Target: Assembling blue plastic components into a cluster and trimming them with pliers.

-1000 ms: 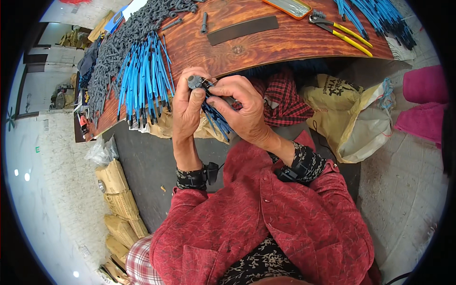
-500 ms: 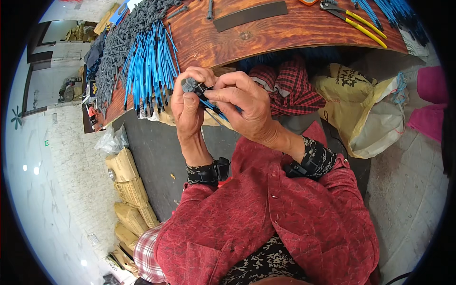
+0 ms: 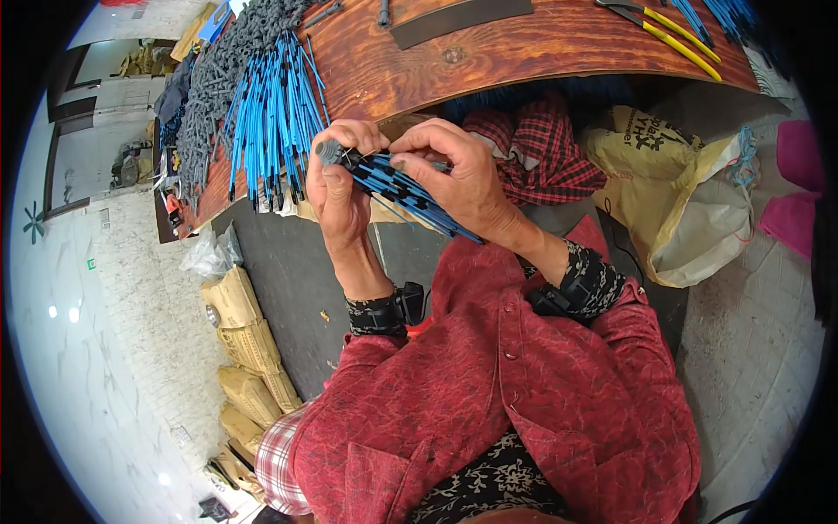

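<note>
My left hand [image 3: 339, 179] is closed around the grey ribbed hub [image 3: 330, 152] of a bundle of blue rods [image 3: 406, 194] with black joints, which looks like a folded umbrella frame. The rods slant down to the right, passing beneath my right hand [image 3: 458, 175]. The fingers of that hand are pinched beside the hub, where a thin pale wire [image 3: 372, 153] shows. How its tip is fastened is too small to make out.
On the wooden table [image 3: 497, 52] lie a heap of grey plastic parts [image 3: 205, 131], many blue rods [image 3: 275, 122], a dark flat bar [image 3: 463, 22] and yellow-handled pliers [image 3: 681, 44]. Below its edge are checked cloth [image 3: 550, 157] and a yellowish sack [image 3: 663, 201].
The blue rods have come into fuller view below my right hand, now fanned toward my jacket. My left hand and the hub have shifted slightly left and up.
</note>
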